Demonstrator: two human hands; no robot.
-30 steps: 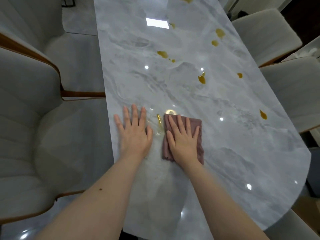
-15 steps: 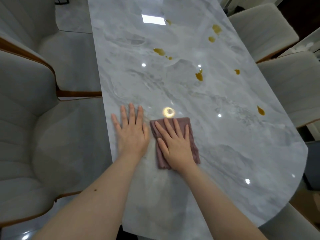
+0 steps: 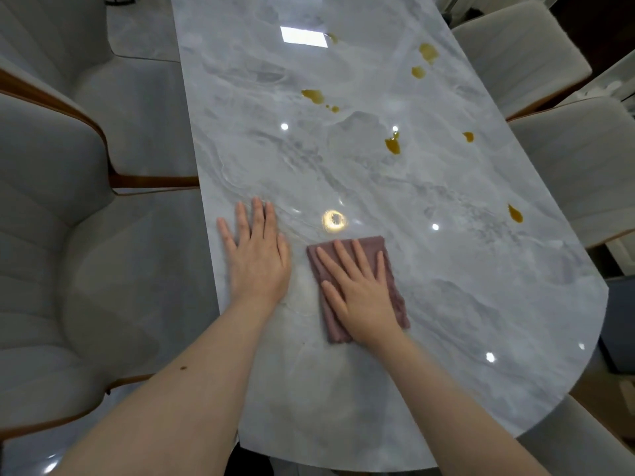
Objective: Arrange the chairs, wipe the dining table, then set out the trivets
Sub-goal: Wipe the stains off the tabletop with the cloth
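Observation:
A glossy grey marble dining table (image 3: pixel 446 304) runs away from me. On its near part lies a folded mauve cloth (image 3: pixel 390 262), and my right hand (image 3: pixel 360 293) presses flat on it with straight fingers. My left hand (image 3: pixel 256 259) rests flat on the bare tabletop near the left edge, just left of the cloth. Several amber spills dot the far half, among them one (image 3: pixel 392 145) in the middle, one (image 3: pixel 313 95) further back and one (image 3: pixel 514 214) near the right edge.
Grey upholstered chairs with wood trim stand along the left side (image 3: pixel 51 269) and the right side (image 3: pixel 591 166), with another (image 3: pixel 519 46) at the far right. Ceiling lights glare off the tabletop (image 3: pixel 303 36).
My right hand has slid the cloth left and then back right and slightly nearer. The small amber smear between my hands is gone. My left hand stays planted.

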